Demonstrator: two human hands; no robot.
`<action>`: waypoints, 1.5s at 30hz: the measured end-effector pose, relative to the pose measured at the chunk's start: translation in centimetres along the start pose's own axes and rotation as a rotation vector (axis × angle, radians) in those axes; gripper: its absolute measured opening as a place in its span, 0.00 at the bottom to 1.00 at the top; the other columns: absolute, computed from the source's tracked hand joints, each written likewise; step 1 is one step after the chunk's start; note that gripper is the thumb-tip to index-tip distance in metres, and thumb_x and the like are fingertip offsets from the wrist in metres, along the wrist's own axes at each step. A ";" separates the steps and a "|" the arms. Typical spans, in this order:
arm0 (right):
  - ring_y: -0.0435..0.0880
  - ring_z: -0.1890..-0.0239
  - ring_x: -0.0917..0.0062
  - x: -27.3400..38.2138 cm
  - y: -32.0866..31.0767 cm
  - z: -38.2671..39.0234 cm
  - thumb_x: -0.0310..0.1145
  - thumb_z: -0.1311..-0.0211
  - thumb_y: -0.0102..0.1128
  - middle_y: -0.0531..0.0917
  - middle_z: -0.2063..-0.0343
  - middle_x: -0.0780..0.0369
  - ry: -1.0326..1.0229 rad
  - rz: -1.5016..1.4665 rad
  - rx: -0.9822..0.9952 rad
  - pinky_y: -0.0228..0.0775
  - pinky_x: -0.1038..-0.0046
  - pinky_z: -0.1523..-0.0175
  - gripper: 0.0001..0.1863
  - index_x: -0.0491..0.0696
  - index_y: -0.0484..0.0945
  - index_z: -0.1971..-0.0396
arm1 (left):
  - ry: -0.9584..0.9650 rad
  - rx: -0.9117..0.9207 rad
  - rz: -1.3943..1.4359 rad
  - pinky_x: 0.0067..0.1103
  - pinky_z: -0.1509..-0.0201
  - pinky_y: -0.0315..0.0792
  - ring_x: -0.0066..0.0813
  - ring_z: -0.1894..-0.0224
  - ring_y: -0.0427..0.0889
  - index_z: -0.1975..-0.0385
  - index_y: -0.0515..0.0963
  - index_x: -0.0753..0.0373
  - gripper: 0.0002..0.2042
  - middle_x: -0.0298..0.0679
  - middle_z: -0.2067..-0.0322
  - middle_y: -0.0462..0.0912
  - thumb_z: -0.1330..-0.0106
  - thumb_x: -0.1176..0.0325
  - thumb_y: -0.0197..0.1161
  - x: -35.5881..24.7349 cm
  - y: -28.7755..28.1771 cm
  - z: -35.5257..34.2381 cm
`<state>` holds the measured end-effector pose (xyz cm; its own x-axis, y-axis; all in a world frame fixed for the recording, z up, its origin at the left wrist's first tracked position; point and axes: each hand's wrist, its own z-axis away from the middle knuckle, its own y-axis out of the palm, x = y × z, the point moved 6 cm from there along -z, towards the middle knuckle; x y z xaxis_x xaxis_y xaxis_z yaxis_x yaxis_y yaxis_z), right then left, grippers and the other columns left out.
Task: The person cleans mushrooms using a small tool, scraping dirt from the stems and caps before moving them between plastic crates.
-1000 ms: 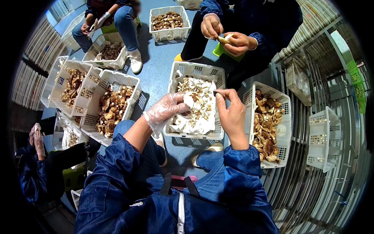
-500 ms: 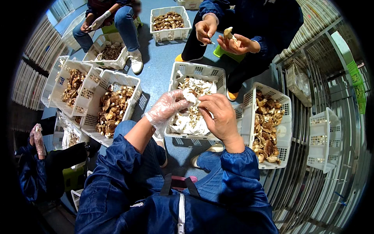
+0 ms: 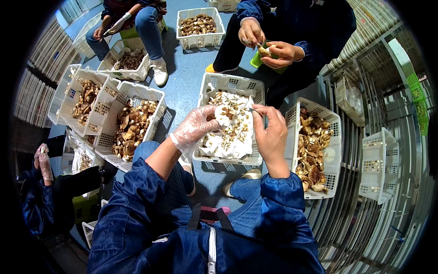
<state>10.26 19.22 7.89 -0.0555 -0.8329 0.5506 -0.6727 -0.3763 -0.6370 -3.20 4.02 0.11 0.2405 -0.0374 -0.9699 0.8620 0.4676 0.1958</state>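
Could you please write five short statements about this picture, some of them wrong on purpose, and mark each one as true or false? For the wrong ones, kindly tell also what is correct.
1. The person's left hand wears a clear glove. True.
2. The right hand is gloved too. False: the right hand is bare.
3. Small pale pieces lie in the front basket. True.
4. The basket at the person's right is empty. False: it holds brown mushrooms.
5. The co-worker opposite has both hands raised near a mushroom. True.
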 end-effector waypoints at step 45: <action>0.88 0.66 0.60 0.7 2.4 1.1 0.33 0.33 0.64 0.87 0.70 0.56 0.265 -0.194 0.091 0.78 0.60 0.59 0.06 0.48 0.82 0.61 | 0.106 -0.237 -0.496 0.29 0.44 0.78 0.31 0.50 0.84 0.47 0.80 0.67 0.17 0.42 0.54 0.84 0.33 0.68 0.71 -0.8 -0.6 -0.1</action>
<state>9.44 17.33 6.15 -0.1310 -0.6121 0.7799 -0.6219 -0.5618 -0.5455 -3.89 3.84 0.75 -0.2250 -0.2197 -0.9493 0.7336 0.6030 -0.3135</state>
